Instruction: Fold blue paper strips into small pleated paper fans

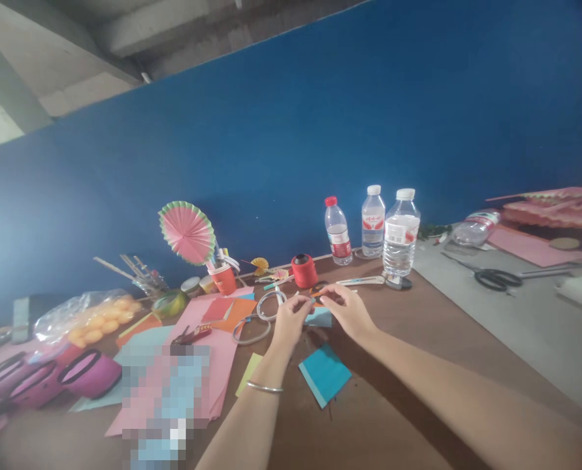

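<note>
Both my hands reach forward over the brown table [418, 339]. My left hand [291, 321], a thin bangle on its wrist, has its fingers pinched together. My right hand [347, 310] is pinched too, fingertips facing the left hand. Between them sits a small orange and light blue paper piece [319, 316] that both hands seem to grip; it is too small to make out fully. A teal folded paper [324, 373] lies under my forearms. A red thread spool [304, 270] stands just beyond my hands.
Three water bottles [401, 232] stand by the blue wall, a box cutter [362, 281] in front. Pink and orange sheets [207, 339], tape rings [270, 305], a paper fan in a red cup [187, 232], and purple baskets [87, 373] fill the left. Black scissors [497, 279] lie right.
</note>
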{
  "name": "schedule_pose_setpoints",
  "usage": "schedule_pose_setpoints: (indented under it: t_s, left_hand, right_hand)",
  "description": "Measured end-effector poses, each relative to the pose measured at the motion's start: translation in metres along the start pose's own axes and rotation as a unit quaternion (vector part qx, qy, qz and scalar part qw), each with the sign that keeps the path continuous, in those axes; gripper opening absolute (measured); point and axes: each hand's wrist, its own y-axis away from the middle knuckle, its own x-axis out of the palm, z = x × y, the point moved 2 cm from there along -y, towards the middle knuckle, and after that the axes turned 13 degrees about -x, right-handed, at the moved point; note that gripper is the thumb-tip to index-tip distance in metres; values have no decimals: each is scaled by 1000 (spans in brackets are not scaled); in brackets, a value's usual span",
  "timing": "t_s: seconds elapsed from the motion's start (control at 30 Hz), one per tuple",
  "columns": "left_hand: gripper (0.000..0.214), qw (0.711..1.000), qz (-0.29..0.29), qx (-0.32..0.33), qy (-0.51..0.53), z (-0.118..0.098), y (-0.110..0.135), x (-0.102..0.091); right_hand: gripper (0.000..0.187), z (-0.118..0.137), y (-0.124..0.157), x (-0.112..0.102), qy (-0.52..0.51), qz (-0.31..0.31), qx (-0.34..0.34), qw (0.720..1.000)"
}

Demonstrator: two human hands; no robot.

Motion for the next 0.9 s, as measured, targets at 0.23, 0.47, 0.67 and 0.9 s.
schedule_pose_setpoints:
  t_s: [0.23,0.47,0.67,0.9]
  left_hand:
    - [23,998,19,-14,51,-4,3,3]
    - [31,985,40,-49,158,2,8,8]
    - [23,981,32,-47,188,4,8,13]
    - [22,966,-6,-37,256,1,5,13]
  right_hand:
    - [12,-7,-3,4,-160,-40,91,982]
    - [24,-5,-4,3,-280,-118,134,943]
    - [22,0,-2,8,-374,-122,170,903]
    - [20,-5,1,15,-390,-91,169,900]
